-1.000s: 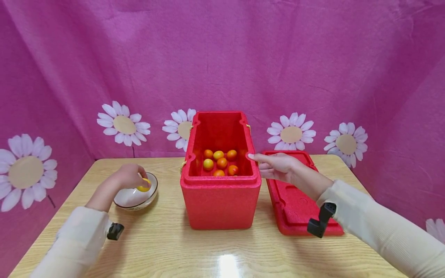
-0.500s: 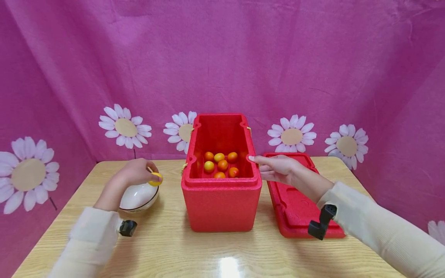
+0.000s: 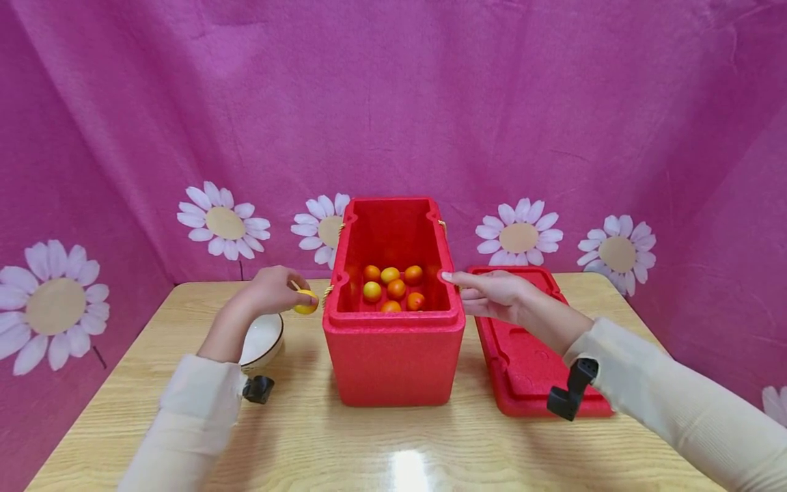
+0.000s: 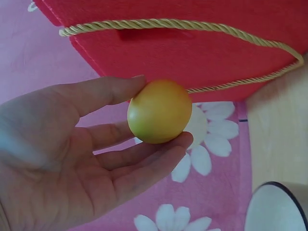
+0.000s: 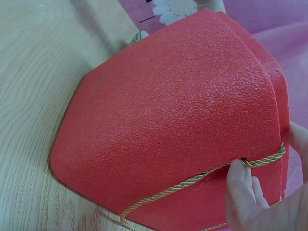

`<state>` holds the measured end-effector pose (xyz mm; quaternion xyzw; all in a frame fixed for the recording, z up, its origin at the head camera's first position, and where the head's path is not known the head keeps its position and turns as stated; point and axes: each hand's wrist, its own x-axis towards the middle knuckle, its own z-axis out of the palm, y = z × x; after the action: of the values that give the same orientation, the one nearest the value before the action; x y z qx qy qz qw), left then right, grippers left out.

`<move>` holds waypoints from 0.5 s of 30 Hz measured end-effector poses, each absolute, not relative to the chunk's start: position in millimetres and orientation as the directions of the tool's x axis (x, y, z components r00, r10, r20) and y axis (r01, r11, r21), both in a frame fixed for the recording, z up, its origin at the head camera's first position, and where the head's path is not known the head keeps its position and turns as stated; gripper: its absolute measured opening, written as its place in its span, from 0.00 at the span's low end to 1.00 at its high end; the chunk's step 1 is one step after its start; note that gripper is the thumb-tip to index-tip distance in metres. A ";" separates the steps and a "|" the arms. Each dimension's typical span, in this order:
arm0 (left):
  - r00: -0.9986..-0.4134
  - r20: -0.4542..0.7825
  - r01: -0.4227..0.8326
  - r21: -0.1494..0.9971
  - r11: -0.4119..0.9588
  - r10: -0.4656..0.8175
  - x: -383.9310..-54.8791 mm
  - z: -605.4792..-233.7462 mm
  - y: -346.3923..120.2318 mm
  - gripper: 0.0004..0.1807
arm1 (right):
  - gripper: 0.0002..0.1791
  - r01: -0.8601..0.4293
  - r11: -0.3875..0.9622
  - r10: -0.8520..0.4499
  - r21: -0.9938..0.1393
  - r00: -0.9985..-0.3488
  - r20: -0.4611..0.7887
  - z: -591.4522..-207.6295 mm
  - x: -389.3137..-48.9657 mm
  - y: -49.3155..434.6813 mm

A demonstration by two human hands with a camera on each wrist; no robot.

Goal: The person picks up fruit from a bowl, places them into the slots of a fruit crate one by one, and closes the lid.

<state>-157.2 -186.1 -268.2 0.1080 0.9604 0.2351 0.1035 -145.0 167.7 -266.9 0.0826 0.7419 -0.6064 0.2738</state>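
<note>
My left hand pinches a smooth, round yellow-orange fruit between thumb and fingertips. It is in the air just left of the red foam box, close to the rope handle on that side. Several yellow, orange and reddish fruits lie on the floor of the open box. My right hand holds the box's right side, thumb on the rim and fingers against the outer wall by its gold rope. Below and behind the left hand stands a white bowl with a dark rim, partly hidden by the wrist.
The red lid lies flat on the wooden table to the right of the box, under my right forearm. A pink curtain with white daisies hangs behind and along both sides.
My left hand has lifted the yellow-orange fruit out of the bowl and carried it right to beside the box. My right hand stays on the box's right rim.
</note>
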 end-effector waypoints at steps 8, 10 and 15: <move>-0.948 -0.134 0.196 0.470 0.861 0.289 -161.3 -247.9 -178.7 0.20 | 0.43 0.454 0.262 -0.211 -0.852 -0.834 -0.509 -267.3 -146.3 168.3; -0.946 -0.127 0.206 0.469 0.859 0.297 -163.0 -241.7 -176.9 0.20 | 0.43 0.453 0.262 -0.213 -0.852 -0.834 -0.509 -267.3 -146.5 168.2; -0.950 -0.112 0.203 0.491 0.847 0.292 -164.8 -228.6 -172.5 0.21 | 0.41 0.454 0.252 -0.218 -0.855 -0.834 -0.507 -267.5 -146.7 167.7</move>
<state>-164.8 -172.5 -228.6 0.1294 0.9567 0.2442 0.0915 -146.7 167.7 -267.5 0.0799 0.7410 -0.6064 0.2770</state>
